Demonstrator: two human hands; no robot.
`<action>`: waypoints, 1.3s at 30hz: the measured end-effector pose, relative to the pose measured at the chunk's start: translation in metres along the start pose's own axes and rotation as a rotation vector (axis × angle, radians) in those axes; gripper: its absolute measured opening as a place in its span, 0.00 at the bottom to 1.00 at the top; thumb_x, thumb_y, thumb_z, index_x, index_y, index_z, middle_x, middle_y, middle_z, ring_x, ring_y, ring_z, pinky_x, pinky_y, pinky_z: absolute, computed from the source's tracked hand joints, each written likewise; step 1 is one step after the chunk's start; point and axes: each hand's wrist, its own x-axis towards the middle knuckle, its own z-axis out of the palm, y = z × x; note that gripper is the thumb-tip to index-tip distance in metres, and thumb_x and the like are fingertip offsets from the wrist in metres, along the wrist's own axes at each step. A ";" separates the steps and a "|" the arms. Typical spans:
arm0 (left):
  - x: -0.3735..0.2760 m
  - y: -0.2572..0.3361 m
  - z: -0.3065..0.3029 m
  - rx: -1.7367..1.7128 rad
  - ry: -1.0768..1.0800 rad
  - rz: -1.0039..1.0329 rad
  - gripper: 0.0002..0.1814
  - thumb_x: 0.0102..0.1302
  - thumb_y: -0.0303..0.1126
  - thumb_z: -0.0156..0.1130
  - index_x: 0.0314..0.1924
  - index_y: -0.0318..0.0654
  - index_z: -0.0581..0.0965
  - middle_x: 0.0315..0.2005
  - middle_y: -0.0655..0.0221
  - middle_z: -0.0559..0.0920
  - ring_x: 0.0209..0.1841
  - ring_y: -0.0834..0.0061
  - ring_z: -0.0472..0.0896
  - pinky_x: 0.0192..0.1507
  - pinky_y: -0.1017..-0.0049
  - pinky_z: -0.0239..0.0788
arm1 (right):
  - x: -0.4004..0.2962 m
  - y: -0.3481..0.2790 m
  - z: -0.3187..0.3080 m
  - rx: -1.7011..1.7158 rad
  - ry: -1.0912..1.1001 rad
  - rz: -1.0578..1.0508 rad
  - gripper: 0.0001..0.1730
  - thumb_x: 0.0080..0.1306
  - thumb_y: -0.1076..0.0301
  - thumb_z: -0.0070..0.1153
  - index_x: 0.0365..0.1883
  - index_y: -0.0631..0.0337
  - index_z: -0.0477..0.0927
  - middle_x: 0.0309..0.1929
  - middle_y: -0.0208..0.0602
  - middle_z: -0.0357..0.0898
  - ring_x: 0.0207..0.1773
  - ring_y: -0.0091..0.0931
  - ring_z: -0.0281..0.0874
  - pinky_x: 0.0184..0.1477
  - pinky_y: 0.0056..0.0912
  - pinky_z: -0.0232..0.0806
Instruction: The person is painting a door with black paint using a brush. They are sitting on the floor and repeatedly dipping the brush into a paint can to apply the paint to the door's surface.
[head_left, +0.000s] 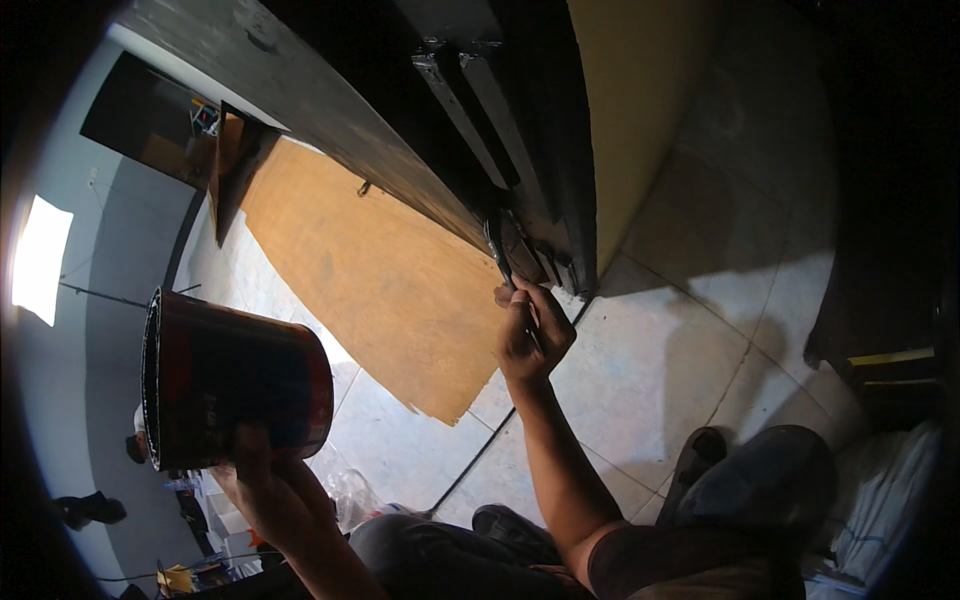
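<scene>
My left hand (266, 484) holds up a paint can (240, 382) at the left, tilted so that its rim faces the left edge of the view. The can's contents are out of sight. A slim dark-handled paintbrush (498, 244) is pinched in my right hand (534, 330). Its tip meets the lower part of a tall black-painted panelled piece (540, 112), possibly a door. Raised mouldings (480, 112) there look glossy, as if wet. The brush's bristles are hard to make out against the black surface.
A thin plywood sheet (375, 277) with a ragged end lies on the tiled floor (630, 367) beside the panelled piece. Clear plastic (352, 491) lies near my knee. Dark furniture (885, 262) stands at the right, and a person (139, 435) is far left.
</scene>
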 end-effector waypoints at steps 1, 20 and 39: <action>0.000 0.001 -0.002 0.026 0.007 -0.002 0.18 0.88 0.30 0.60 0.72 0.36 0.77 0.61 0.47 0.82 0.63 0.52 0.82 0.68 0.59 0.74 | -0.001 -0.001 -0.002 -0.014 -0.017 0.017 0.14 0.81 0.78 0.54 0.56 0.77 0.88 0.39 0.50 0.93 0.39 0.34 0.95 0.48 0.37 0.90; 0.002 -0.004 -0.008 -0.005 -0.027 -0.014 0.30 0.82 0.36 0.68 0.78 0.39 0.74 0.64 0.44 0.81 0.66 0.41 0.82 0.68 0.50 0.76 | 0.011 -0.017 0.009 -0.004 0.089 0.054 0.14 0.81 0.79 0.52 0.51 0.75 0.89 0.34 0.45 0.93 0.34 0.30 0.94 0.42 0.32 0.87; 0.000 0.024 0.009 0.007 0.018 -0.156 0.49 0.72 0.41 0.78 0.84 0.34 0.62 0.74 0.51 0.75 0.72 0.53 0.78 0.70 0.50 0.79 | 0.016 -0.025 0.006 -0.137 0.088 0.011 0.13 0.80 0.79 0.53 0.48 0.74 0.90 0.29 0.43 0.92 0.33 0.28 0.94 0.39 0.31 0.84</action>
